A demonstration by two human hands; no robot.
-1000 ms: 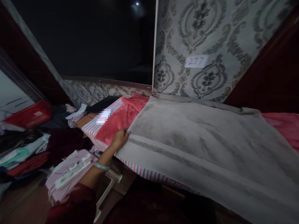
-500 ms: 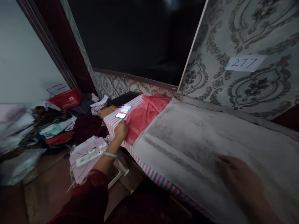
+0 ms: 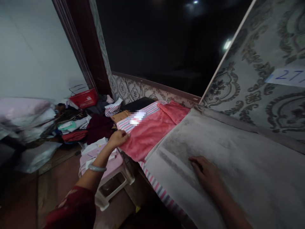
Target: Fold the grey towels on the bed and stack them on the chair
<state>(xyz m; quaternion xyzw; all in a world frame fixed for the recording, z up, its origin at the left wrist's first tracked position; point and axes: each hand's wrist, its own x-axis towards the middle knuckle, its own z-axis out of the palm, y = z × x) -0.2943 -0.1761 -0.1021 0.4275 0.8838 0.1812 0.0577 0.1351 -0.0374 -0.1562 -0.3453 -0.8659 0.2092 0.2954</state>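
A red plush cloth (image 3: pixel 152 133) lies over the far-left end of a striped cover (image 3: pixel 157 184); its exact kind is not clear. At the cloth's left edge, the curled fingers of my left hand (image 3: pixel 118 138) pinch its border. My right hand (image 3: pixel 206 173) is over a large grey cloth (image 3: pixel 238 152), fingers loosely bent and apart, with nothing in them. I cannot tell whether it touches the surface. This grey cloth, darker in patches, meets the red one along a slanting edge. A lit phone (image 3: pixel 138 117), partly blurred out, rests on the stripes beyond my left hand.
Below my left forearm stands a pink plastic stool (image 3: pixel 114 167) with white items on it. Piled clothes (image 3: pixel 75 135), a red basket (image 3: pixel 84 98) and a clear plastic bag (image 3: pixel 39 156) fill the left. A large dark screen (image 3: pixel 166 41) hangs behind.
The view has swung left. My left hand has drawn the red cloth's edge leftward, spreading it over more of the stripes. My right hand has moved left across the grey cloth.
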